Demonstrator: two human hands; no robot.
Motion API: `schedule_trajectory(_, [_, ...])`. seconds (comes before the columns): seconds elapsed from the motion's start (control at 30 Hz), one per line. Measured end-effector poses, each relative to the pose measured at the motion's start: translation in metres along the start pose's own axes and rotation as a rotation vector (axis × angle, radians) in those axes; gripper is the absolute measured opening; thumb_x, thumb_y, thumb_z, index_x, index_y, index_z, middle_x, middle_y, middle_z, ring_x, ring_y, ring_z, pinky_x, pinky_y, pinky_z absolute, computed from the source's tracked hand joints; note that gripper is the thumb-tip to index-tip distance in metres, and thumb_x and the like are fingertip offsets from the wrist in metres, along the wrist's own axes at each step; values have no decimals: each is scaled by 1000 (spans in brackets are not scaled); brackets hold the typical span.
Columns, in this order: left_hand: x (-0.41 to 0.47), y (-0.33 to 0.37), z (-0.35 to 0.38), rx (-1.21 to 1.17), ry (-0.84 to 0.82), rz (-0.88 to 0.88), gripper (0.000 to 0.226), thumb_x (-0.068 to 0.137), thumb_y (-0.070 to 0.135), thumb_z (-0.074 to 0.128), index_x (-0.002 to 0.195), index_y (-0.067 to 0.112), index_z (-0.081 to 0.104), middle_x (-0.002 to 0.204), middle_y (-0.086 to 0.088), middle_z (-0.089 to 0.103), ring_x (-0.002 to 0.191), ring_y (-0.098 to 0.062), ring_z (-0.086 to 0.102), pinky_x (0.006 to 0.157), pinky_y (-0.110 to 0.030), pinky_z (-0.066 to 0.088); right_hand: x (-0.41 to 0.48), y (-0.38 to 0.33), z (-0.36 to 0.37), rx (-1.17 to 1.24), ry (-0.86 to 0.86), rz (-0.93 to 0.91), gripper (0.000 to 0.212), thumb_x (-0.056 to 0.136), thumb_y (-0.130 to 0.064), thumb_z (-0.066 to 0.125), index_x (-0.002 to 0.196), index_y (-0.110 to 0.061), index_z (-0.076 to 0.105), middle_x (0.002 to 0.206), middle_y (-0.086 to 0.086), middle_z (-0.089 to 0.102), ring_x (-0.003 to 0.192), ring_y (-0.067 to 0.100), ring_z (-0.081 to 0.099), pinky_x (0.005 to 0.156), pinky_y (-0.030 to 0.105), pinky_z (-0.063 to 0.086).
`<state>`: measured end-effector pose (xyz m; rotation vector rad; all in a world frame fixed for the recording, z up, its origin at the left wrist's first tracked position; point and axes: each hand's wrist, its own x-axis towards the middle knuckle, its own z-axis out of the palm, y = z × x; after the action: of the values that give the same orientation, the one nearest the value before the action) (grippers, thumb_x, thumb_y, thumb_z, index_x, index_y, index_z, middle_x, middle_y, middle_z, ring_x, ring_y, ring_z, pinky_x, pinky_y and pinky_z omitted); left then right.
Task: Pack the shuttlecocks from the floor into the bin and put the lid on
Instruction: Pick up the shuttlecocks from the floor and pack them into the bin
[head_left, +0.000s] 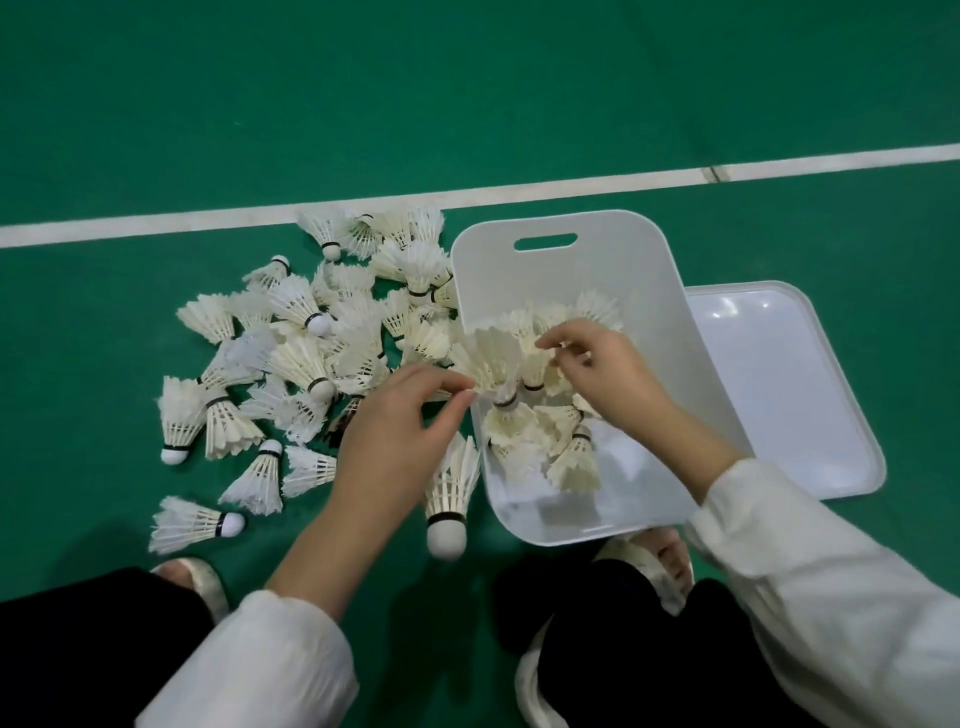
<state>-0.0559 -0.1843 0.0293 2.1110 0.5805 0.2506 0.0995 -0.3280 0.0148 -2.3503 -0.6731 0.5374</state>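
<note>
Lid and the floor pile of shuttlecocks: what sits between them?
The open bin, part-filled with shuttlecocks, stands between the lid and the floor pile. The head view shows it.

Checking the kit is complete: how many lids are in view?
1: the lid lies on the floor, right of the bin, partly behind its wall. No other shows.
</note>
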Motion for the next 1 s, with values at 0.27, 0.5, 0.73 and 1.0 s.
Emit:
schedule_trajectory(0.27, [6,5,2,46,-2,37,12,88,28,60,94,22,68,97,11,62,91,-9,58,78,-38,50,-44,-16,16,132,-39,-347,67,83,3,51,128,-40,27,111,-21,36,80,13,55,71,24,49])
schedule_trajectory(0.5, [4,14,9,83,-36,43,20,89,31,57,108,26,61,100,11,59,76,-5,53,73,-33,48,-30,-8,3,-58,-87,-279,12,87,-14,61,98,-12,66,93,-1,61,81,14,58,75,29,49])
schedule_trajectory(0.73, [-3,15,-12,-68,98,-71,32,95,40,42,87,15,60,78,-2,63,71,-22,59,65,-44,51,-10,30,-12,-290,-54,54,23,93,-25,52,104,-14,68,103,6,68,80,15,53,70,25,37])
schedule_trajectory(1.0, [-6,14,-19,-14,9,-26,14,85,18,64,98,18,60,88,12,60,80,0,59,69,-16,48,20,36,28,-547,-372,33,31,94,-24,51,65,-20,62,73,-5,57,73,21,57,65,27,41])
